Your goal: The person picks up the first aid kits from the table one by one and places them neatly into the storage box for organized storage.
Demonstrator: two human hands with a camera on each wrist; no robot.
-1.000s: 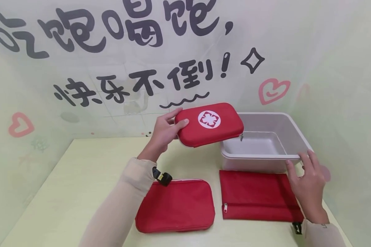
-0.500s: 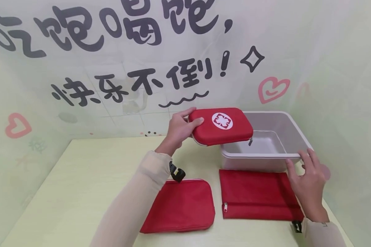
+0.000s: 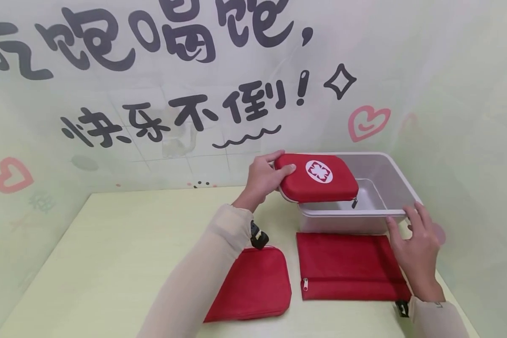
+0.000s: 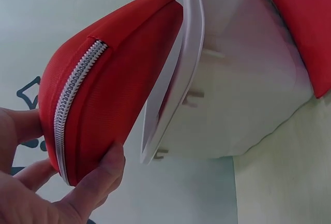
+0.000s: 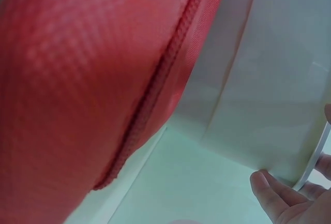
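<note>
In the head view a red hard-shell first-aid case [image 3: 334, 185] with a white round emblem hangs over the left side of a pale grey bin [image 3: 346, 225]. My left hand [image 3: 264, 176] grips the case by its left end, thumb on top. The left wrist view shows the zip along that end of the case [image 4: 119, 84], apart from the bin's rim as far as I can tell. At the bin's front right corner, my right hand [image 3: 418, 253] pinches the rim, thumb outside and fingers over the edge. The bin's left interior is hidden by the case.
A flat red zip pouch [image 3: 346, 258] lies in front of the bin. Left of it lies a rounded red pouch [image 3: 262, 286], partly under my left forearm. Table [image 3: 110, 253] extends to the left; a printed wall [image 3: 245, 141] stands close behind.
My left hand has carried the first-aid case rightwards and slightly down, from beside the bin to over its left part. My right hand keeps its hold on the rim.
</note>
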